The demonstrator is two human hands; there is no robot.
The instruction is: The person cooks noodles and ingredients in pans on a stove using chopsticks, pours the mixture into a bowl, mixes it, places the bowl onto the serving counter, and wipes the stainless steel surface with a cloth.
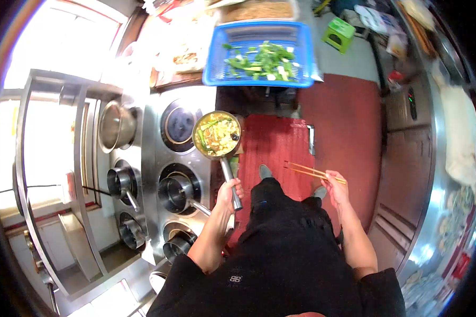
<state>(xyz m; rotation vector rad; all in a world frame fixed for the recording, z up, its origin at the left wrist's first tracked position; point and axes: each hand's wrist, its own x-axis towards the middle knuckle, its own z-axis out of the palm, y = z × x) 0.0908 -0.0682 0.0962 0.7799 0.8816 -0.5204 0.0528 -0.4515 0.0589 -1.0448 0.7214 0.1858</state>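
My left hand is wrapped round the long handle of a saucepan, which is held off the stove over its right edge. Inside the pan lies a yellowish food in broth with green pieces and one dark round piece. On the right, my right hand grips a pair of chopsticks near their thick ends. Their tips point left over the red floor, apart from the pan. Beyond the pan stands a blue basket of cut green vegetables.
Left is a stove with several burners, an empty-looking pot and other pans. A metal bowl sits at the back. A green stool stands far right, and a steel counter runs along the right side.
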